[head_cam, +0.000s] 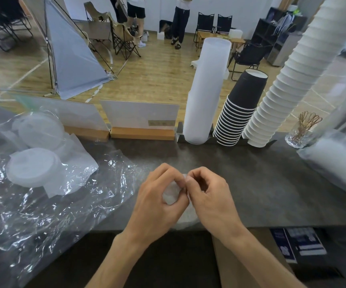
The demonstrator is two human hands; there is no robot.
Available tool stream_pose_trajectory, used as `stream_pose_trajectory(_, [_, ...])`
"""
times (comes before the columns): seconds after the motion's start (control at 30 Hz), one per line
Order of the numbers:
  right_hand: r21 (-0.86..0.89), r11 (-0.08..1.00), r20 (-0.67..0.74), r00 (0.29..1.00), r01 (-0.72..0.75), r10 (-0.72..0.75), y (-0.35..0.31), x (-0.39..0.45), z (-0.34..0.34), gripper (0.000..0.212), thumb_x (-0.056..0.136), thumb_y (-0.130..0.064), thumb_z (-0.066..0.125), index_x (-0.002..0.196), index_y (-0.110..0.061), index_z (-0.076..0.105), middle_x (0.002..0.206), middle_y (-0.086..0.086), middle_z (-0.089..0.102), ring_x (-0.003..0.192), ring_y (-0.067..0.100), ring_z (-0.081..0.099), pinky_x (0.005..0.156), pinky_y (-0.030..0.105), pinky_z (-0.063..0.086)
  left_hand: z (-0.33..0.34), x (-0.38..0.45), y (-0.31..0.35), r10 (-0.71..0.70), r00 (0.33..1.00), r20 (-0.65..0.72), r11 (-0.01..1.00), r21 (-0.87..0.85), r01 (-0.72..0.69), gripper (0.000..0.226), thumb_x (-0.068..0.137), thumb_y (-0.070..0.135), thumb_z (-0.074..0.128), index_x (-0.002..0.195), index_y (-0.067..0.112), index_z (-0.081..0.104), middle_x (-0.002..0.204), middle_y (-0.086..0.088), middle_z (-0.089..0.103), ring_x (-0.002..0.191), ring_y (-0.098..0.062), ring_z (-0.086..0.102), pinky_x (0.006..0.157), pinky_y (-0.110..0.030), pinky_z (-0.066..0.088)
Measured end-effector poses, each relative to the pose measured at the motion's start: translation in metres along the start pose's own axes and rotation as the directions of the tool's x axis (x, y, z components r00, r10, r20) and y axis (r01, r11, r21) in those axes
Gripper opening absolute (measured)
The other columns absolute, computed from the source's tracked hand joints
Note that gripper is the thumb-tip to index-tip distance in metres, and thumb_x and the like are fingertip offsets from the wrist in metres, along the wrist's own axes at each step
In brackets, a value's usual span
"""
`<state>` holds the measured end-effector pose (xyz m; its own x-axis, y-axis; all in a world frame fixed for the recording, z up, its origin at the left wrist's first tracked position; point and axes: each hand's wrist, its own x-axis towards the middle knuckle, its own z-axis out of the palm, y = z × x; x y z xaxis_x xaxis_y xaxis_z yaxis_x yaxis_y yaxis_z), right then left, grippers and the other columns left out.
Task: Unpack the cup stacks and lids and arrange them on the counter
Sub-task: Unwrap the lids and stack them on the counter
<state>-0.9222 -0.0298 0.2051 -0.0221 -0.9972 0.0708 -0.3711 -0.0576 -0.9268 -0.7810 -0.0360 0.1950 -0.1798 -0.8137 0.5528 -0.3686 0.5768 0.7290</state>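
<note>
Bench (272, 183), dark, carrying all items.
White cup stack (292, 80): rims down, leaning up-right.
Frosted cup stack (205, 90): near upright, in rack (213, 138).
Black cup stack (240, 109): rims down, tilted right.
Clear plastic bag (43, 204): holds lid stacks (32, 167), lying sideways.
My left hand (159, 202) and right hand (209, 198): fingers (178, 179) pinching translucent lids (171, 194) at the bench's near edge.

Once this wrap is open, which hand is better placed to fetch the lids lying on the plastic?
Probably the left hand: the lids lie on the plastic sheet on its side. The right hand would have to cross over. Both now pinch the small white wrapped stack.
</note>
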Motion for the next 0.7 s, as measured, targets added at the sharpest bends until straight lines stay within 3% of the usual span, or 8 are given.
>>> stream_pose_trajectory(0.07, [0.111,0.991,0.011,0.997,-0.079,0.079,-0.001,-0.001,0.001,0.013,0.097,-0.02,0.062,0.086,-0.016,0.067,0.074,0.002,0.067,0.064,0.012,0.059,0.061,0.028,0.049,0.0,-0.002,-0.002,-0.007,1.0,-0.011,1.0,-0.013,0.006,0.023,0.083,0.015,0.069,0.084,0.029,0.051,0.085,0.016,0.053,0.079,-0.012,0.056,0.072,-0.017,0.042])
stream_pose_trajectory(0.13, [0.121,0.991,0.069,0.997,-0.051,0.043,-0.003,0.002,-0.006,0.01,0.097,-0.017,0.064,0.089,-0.014,0.069,0.075,0.002,0.069,0.066,0.009,0.063,0.063,0.025,0.05,-0.004,-0.001,-0.004,-0.027,1.0,-0.004,0.999,-0.031,0.026,0.021,0.081,0.01,0.072,0.082,0.023,0.055,0.084,0.013,0.055,0.079,-0.013,0.058,0.071,-0.017,0.043])
stream_pose_trajectory(0.2, [-0.031,0.993,0.155,0.982,0.117,-0.111,-0.004,0.007,-0.018,0.006,0.097,-0.014,0.065,0.097,-0.015,0.071,0.084,-0.002,0.072,0.076,0.011,0.069,0.07,0.027,0.055,-0.008,0.001,-0.006,-0.033,0.999,0.024,0.999,-0.027,0.033,0.024,0.079,0.001,0.074,0.083,0.019,0.059,0.085,0.011,0.058,0.081,-0.014,0.06,0.072,-0.021,0.045])
stream_pose_trajectory(0.3, [-0.344,0.831,0.294,0.891,0.437,-0.347,-0.001,0.014,-0.029,0.011,0.096,-0.012,0.066,0.104,-0.017,0.073,0.093,-0.011,0.067,0.084,0.006,0.064,0.075,0.016,0.049,-0.012,0.005,-0.005,-0.033,0.996,0.083,0.999,-0.028,0.036,0.026,0.077,-0.006,0.072,0.085,0.018,0.063,0.086,0.01,0.06,0.083,-0.017,0.062,0.074,-0.024,0.047])
stream_pose_trajectory(0.37, [-0.394,0.777,0.326,0.865,0.492,-0.382,0.001,0.015,-0.03,0.01,0.096,-0.013,0.066,0.103,-0.017,0.072,0.091,-0.011,0.063,0.08,0.003,0.059,0.073,0.011,0.043,-0.013,0.005,-0.005,-0.04,0.993,0.113,0.999,-0.03,0.043,0.026,0.077,-0.005,0.071,0.087,0.018,0.065,0.086,0.01,0.061,0.084,-0.018,0.062,0.075,-0.024,0.047])
stream_pose_trajectory(0.53, [-0.341,0.831,0.168,0.898,0.439,-0.406,0.003,0.007,-0.017,0.007,0.096,-0.011,0.066,0.094,-0.016,0.07,0.086,-0.011,0.061,0.078,0.012,0.06,0.068,0.015,0.044,-0.013,0.003,-0.002,-0.034,0.998,0.055,0.999,-0.018,0.035,0.033,0.078,-0.004,0.073,0.087,0.024,0.058,0.085,0.015,0.056,0.08,-0.012,0.058,0.074,-0.015,0.041])
stream_pose_trajectory(0.7, [-0.233,0.924,0.038,0.953,0.302,-0.302,0.002,0.003,-0.001,0.012,0.096,-0.013,0.065,0.086,-0.019,0.067,0.081,-0.011,0.064,0.08,0.015,0.064,0.067,0.024,0.051,-0.004,-0.001,0.001,-0.009,0.999,-0.046,1.0,-0.008,0.008,0.039,0.077,-0.003,0.073,0.083,0.028,0.051,0.083,0.015,0.05,0.078,-0.008,0.053,0.071,-0.012,0.04])
